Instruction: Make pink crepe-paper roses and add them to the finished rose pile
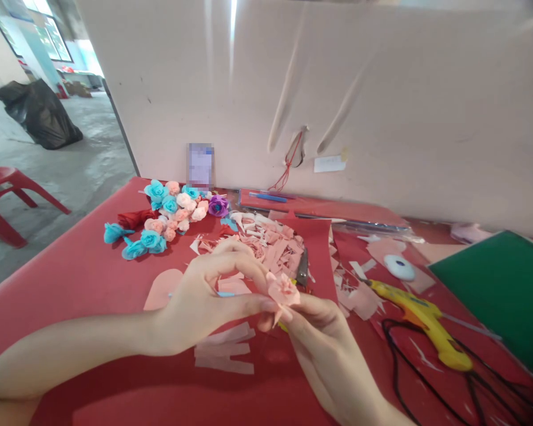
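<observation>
A small pink paper flower (283, 290) is held up over the red table (128, 387), pinched from both sides. My left hand (217, 290) has its thumb and fingers closed on the flower's left edge and base. From below on the right, my right hand (324, 337) pinches the flower's lower end, its fingertips close to my left thumb. Beneath my hands lie several cut pink paper strips (226, 352). A rounded pink paper piece (162, 287) rests beside my left wrist. Just behind the flower is a dark-handled tool (302, 267), partly covered.
Finished blue, pink and purple paper flowers (153, 241) sit at the back left. Paper scraps (284, 245) are heaped behind my hands. A yellow glue gun (426, 322) with a black cord lies right, near a white oval object (400, 267) and green sheet (500, 290). A partition (382, 118) stands behind.
</observation>
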Demonstrator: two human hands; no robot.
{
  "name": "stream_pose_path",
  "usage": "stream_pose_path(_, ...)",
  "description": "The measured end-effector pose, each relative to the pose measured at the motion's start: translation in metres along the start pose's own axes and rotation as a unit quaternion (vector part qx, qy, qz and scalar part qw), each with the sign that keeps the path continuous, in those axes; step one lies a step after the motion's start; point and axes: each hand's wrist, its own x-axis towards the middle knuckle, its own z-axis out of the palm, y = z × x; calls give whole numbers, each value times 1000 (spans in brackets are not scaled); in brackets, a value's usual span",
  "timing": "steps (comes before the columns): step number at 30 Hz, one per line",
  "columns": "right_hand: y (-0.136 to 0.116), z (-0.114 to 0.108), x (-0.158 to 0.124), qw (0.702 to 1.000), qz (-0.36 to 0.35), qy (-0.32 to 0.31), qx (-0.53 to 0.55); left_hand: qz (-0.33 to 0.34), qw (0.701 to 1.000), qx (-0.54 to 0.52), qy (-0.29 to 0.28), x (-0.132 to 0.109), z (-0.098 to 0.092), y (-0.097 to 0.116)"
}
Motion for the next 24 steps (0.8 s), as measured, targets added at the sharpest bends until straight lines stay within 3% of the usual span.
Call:
stream_pose_path(8,-2,5,-1,999,-15,-30,17,-37,997,-24,60,-1,4,-4)
stream_pose_path(13,-2,6,0,998,-21,-45,33,-43,995,-62,64,-2,5,-4)
stream_pose_path(18,0,4,0,999,-27,-30,14,-65,989,-117,57,-1,8,-1)
stream_pose_path(24,-1,3,1,997,-61,21,-53,-40,991,-66,105,2,13,4)
